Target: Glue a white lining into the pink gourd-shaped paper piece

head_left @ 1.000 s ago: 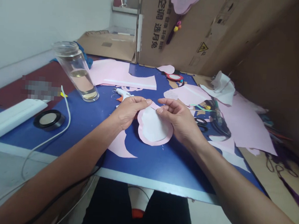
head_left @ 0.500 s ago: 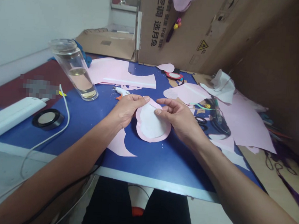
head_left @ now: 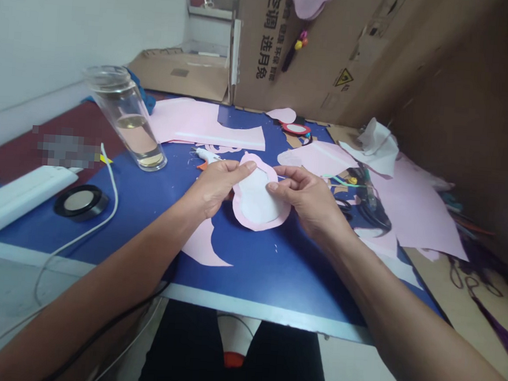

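Between my hands, above the blue tabletop, is a gourd-shaped paper cutout (head_left: 260, 199) with a white middle and a pink border. My left hand (head_left: 217, 185) pinches its upper left edge, thumb on top. On the right side, my right hand (head_left: 308, 197) is closed on the edge at the narrow waist, thumb over the white part and fingers behind. A white glue gun (head_left: 207, 156) lies just beyond my left hand. Below my left wrist lies a pink paper scrap (head_left: 204, 245).
A glass bottle (head_left: 139, 130) of pale liquid, a black tape roll (head_left: 81, 201) and a white power strip (head_left: 25, 197) stand on the left. Pink sheets (head_left: 418, 208), scissors (head_left: 344, 207) and purple tassels (head_left: 494, 323) lie right. A cardboard box (head_left: 333, 51) rises behind.
The paper cutout has shifted slightly, and its rounded top now shows above my left thumb. My right hand has moved a little to the right along its edge.
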The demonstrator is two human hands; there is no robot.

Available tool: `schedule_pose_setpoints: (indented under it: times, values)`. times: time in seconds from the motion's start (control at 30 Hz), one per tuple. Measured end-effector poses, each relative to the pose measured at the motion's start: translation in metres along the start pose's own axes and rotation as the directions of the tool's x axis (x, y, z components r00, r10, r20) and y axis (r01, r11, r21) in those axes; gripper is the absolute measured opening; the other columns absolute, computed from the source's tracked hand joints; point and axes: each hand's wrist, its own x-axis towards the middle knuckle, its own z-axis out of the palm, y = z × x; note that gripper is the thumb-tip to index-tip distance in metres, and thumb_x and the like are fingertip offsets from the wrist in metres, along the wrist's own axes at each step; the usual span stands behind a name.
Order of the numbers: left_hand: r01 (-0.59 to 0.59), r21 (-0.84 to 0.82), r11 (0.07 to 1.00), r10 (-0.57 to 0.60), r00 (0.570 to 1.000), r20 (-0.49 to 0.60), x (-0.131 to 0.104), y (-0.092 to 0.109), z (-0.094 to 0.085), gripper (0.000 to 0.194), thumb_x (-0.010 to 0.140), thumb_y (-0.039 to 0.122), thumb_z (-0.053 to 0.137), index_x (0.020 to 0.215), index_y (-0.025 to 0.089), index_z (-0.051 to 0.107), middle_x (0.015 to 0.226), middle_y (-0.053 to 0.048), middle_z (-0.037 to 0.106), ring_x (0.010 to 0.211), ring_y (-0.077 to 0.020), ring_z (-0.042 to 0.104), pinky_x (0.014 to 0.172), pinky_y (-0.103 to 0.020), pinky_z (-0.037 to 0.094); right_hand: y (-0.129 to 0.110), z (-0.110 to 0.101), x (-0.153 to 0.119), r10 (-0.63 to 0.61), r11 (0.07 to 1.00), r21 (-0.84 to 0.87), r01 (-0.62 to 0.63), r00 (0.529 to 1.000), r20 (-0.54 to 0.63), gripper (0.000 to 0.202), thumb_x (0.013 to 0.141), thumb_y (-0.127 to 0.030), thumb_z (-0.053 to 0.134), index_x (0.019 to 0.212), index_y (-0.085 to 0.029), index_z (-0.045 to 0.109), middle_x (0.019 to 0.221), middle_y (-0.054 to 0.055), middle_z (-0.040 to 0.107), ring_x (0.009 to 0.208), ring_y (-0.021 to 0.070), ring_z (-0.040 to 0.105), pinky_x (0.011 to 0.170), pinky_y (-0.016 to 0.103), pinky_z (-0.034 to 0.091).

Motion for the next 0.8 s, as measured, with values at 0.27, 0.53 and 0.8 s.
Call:
schedule_pose_setpoints:
  times: [0.27,0.53,0.8]
  values:
    - [0.066,0.068,0.995,-0.064,0.997,-0.031,-0.002,0.004,0.001,0.031,0.083,0.043,0.093,0.088,0.014,0.082,0.085,-0.008,0.081,0.072,-0.0173,0.073,0.066,-0.028,0.060,0.001,-0.006,0.005,0.005,1.000,0.021,-0.005,1.000,-0.012,0.058,0.063,-0.043,0.102,0.111,-0.022,0.077,0.078,-0.001,0.075,0.068,0.0175,0.068,0.067,0.033,0.055]
    - [0.057,0.086,0.995,-0.058,0.998,0.012,-0.003,0.003,0.000,0.041,0.079,0.051,0.096,0.083,0.014,0.078,0.085,-0.009,0.080,0.077,-0.0202,0.075,0.073,-0.035,0.066,0.001,-0.010,0.008,-0.020,0.998,0.063,0.025,0.996,-0.088,0.059,0.058,-0.042,0.105,0.107,-0.024,0.077,0.070,-0.006,0.067,0.063,0.0146,0.062,0.064,0.032,0.056]
    - [0.043,0.038,0.998,-0.041,0.999,-0.033,-0.001,0.004,-0.003,0.041,0.079,0.051,0.096,0.091,0.014,0.081,0.096,-0.012,0.083,0.085,-0.0223,0.078,0.077,-0.036,0.066,-0.002,-0.011,0.008,0.022,0.994,0.106,-0.015,0.998,-0.062,0.057,0.060,-0.041,0.106,0.106,-0.025,0.077,0.070,-0.007,0.064,0.069,0.0151,0.064,0.075,0.036,0.062]
